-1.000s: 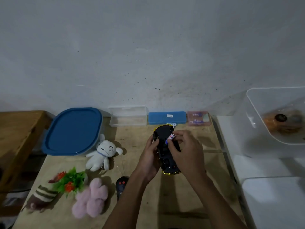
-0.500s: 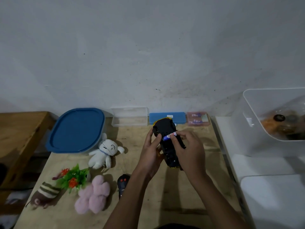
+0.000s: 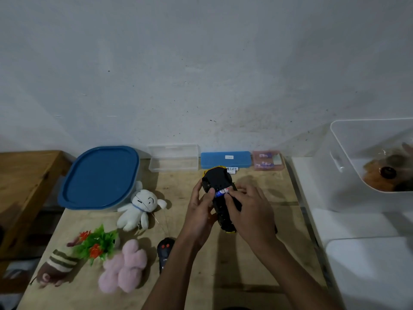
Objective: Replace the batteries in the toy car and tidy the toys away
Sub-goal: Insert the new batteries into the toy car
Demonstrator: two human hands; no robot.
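Note:
The toy car (image 3: 218, 179) is upside down, its black underside up and a yellow edge showing, held above the wooden table (image 3: 183, 182). My left hand (image 3: 199, 211) grips the car's left side, thumb on the underside. My right hand (image 3: 248, 211) pinches a blue and white battery (image 3: 221, 191) lying across the car's underside at the battery bay. A black remote control (image 3: 165, 251) with red buttons lies on the table below my left forearm.
Along the wall stand a blue-lidded tub (image 3: 100, 177), a clear box (image 3: 173, 157), a blue case (image 3: 225, 159) and a pink pack (image 3: 268, 160). Plush toys lie at left: white (image 3: 139, 206), pink (image 3: 124, 267), brown striped (image 3: 57, 265), and a green plant toy (image 3: 98, 242). A white bin (image 3: 348, 157) stands right.
My right hand has brought the battery down from the car's front part onto the middle of the underside. The car has tilted a little, its front swinging left.

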